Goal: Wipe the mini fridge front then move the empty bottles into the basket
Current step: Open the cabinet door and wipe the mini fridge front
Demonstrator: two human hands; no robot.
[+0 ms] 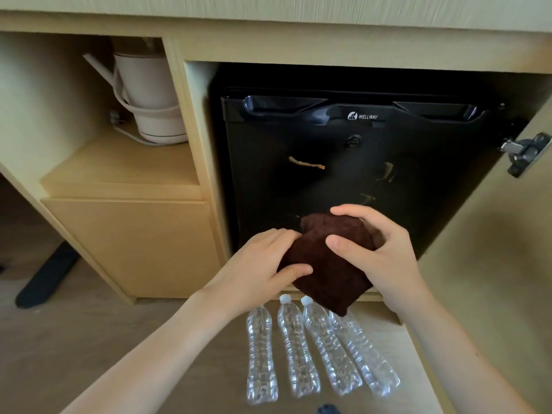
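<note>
Both hands are bunched around a dark brown folded terry cloth (pixel 325 264) right in front of the lower part of the black mini fridge door (pixel 343 174). The left hand (pixel 263 261) pinches its near edge, fingers curled closed on it, and the right hand (pixel 379 252) grips the far side with thumb and fingers wrapped on. Smeary tan streaks (pixel 307 163) sit on the door above the cloth. Four clear crinkled plastic bottles (pixel 298 351) lie side by side on the wooden floor (pixel 89 339) just below the fridge.
</note>
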